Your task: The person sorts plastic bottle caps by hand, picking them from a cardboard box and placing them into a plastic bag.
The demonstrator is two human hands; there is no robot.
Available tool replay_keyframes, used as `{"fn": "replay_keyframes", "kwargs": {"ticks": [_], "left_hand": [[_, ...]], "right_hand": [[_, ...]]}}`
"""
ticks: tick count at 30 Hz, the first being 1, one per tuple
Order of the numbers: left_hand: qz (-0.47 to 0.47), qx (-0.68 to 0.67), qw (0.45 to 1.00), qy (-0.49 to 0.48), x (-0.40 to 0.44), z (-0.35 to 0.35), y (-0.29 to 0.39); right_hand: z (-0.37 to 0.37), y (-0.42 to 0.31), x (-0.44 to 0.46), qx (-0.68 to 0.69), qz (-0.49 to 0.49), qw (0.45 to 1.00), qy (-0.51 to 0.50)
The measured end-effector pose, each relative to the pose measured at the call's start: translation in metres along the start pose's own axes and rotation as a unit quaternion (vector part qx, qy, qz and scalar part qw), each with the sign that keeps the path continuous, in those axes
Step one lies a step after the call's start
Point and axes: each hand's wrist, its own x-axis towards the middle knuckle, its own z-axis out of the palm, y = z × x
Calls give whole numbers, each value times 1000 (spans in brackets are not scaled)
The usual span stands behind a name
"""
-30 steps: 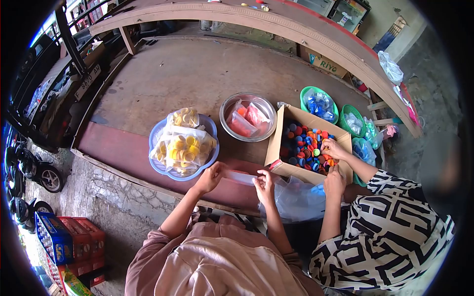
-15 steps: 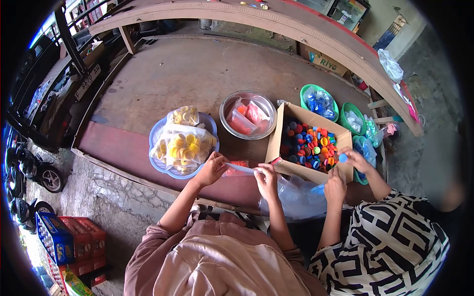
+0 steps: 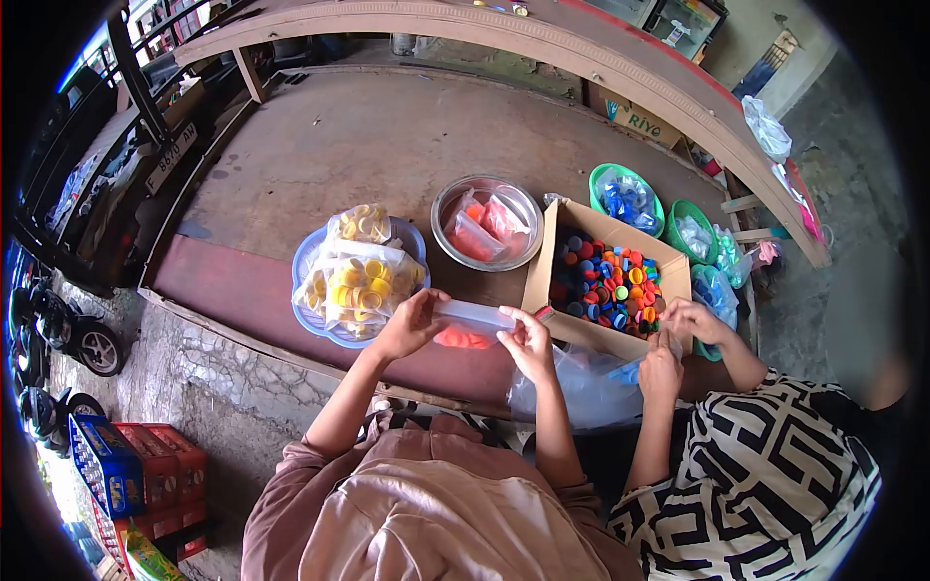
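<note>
A clear plastic bag [image 3: 475, 315] with red-orange bottle caps [image 3: 462, 338] in its lower part is stretched between my two hands. My left hand [image 3: 412, 325] pinches its left top corner, and my right hand [image 3: 528, 344] grips the right one. Just beyond my left hand stands a blue basin [image 3: 303, 322] piled with bags of yellow and cream caps [image 3: 364, 287]. Ahead of my hands, a metal bowl [image 3: 438, 254] holds several bags of red-orange caps [image 3: 481, 230].
Right of the bowl, a cardboard box [image 3: 545, 261] holds many loose coloured caps [image 3: 608, 290]. Green baskets [image 3: 661, 215] with bagged caps line its far side. A co-worker's hands [image 3: 661, 368] work at its near corner, above loose clear plastic bags [image 3: 572, 392].
The bag between my hands has turned, so its top strip looks broader and the red-orange caps hang below it. The blue cap in the co-worker's raised hand is out of sight; that hand has lowered.
</note>
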Motion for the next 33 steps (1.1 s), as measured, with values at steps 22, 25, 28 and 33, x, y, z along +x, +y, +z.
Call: {"fn": "replay_keyframes", "kwargs": {"ticks": [22, 25, 28, 33], "left_hand": [[56, 24, 998, -6, 11, -10, 23], [116, 204, 971, 49, 12, -8, 22], [120, 171, 976, 55, 17, -6, 8], [16, -2, 998, 54, 18, 0, 3]], "right_hand": [[-6, -36, 12, -76, 1, 997, -34], [-3, -41, 13, -216, -132, 967, 20], [-1, -42, 13, -112, -10, 994, -8], [0, -21, 18, 12, 38, 999, -20]]}}
